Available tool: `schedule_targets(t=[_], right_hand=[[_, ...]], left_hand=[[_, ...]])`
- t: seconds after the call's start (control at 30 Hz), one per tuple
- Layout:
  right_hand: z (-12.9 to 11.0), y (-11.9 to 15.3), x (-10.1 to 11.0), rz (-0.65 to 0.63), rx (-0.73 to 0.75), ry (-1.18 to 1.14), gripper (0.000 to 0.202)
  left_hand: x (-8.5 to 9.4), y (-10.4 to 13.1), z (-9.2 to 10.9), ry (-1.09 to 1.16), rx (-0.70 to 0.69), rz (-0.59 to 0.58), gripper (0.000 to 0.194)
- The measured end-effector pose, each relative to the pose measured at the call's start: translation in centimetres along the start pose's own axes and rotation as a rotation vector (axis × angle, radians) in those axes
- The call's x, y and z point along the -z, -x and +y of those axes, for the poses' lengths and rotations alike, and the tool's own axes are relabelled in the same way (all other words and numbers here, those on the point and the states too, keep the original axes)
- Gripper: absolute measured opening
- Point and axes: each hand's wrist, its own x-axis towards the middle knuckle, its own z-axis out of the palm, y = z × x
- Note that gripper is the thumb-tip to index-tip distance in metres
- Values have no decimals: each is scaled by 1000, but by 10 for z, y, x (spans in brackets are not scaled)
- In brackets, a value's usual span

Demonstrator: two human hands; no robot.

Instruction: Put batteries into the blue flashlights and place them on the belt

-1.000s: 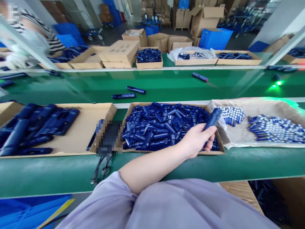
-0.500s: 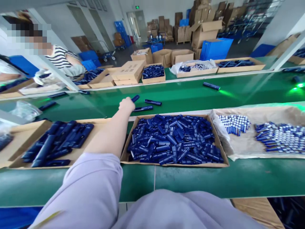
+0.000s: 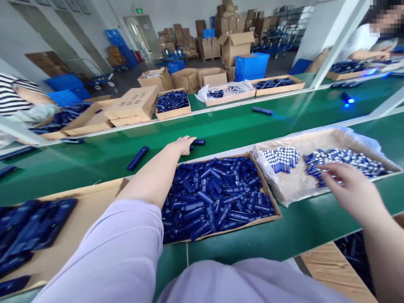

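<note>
My left hand [image 3: 183, 145] reaches over the green belt, its fingers apart at the ends of two dark blue flashlights [image 3: 198, 142]; whether it grips either one is unclear. Another flashlight [image 3: 137, 158] lies on the belt to its left. My right hand [image 3: 344, 181] hovers at the front of a lined tray [image 3: 303, 185], fingers curved beside the pile of blue and silver batteries [image 3: 350, 159]; what its fingertips touch is too small to make out. Between both arms a carton tray [image 3: 279, 210] holds many short blue parts [image 3: 217, 193].
A carton tray [image 3: 91, 198] with large blue flashlights sits at left. Farther along the belt lies one lit flashlight [image 3: 262, 110]. Beyond the belt stand boxes [image 3: 134, 101] and trays of parts. People work at far left and far right; slanted white posts [image 3: 334, 46] rise at right.
The view has turned right. My right hand has come into view at the batteries. My left hand has let go of one flashlight on the belt and moved to the others. The light changed from green to blue.
</note>
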Motion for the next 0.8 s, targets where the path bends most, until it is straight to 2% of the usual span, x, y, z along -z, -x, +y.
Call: schedule_targets(t=[0.1, 0.2, 0.27, 0.33, 0.43, 0.5, 0.57, 0.67, 0.73, 0.8], right_hand=[[1, -6, -17, -206, -140, 58, 24], [7, -29, -24, -262, -220, 191, 25], [9, -48, -30, -301, -253, 274, 27], [7, -68, -38, -354, -270, 337, 27], [-1, -91, -53, -417, -316, 418, 29], [-6, -102, -63, -447, -368, 467, 29], [-9, -110, -70, -480, -422, 502, 27], [-10, -116, -76, -532, -466, 512, 22], [-9, -118, -76, -552, -474, 490, 19], [-10, -120, -70, -543, -471, 459, 16]], left_hand=[[2, -5, 14, -74, -15, 9, 71], [9, 2, 30, -129, -25, 49, 50], [16, 16, 46, -153, -43, 100, 40], [24, 41, 65, -169, -68, 173, 35], [32, 98, 99, -196, -126, 300, 32], [31, 136, 122, -251, -238, 400, 27], [26, 165, 140, -270, -308, 425, 27], [14, 187, 154, -235, -397, 352, 27], [11, 193, 154, -176, -414, 317, 23], [12, 201, 152, -25, -394, 345, 20]])
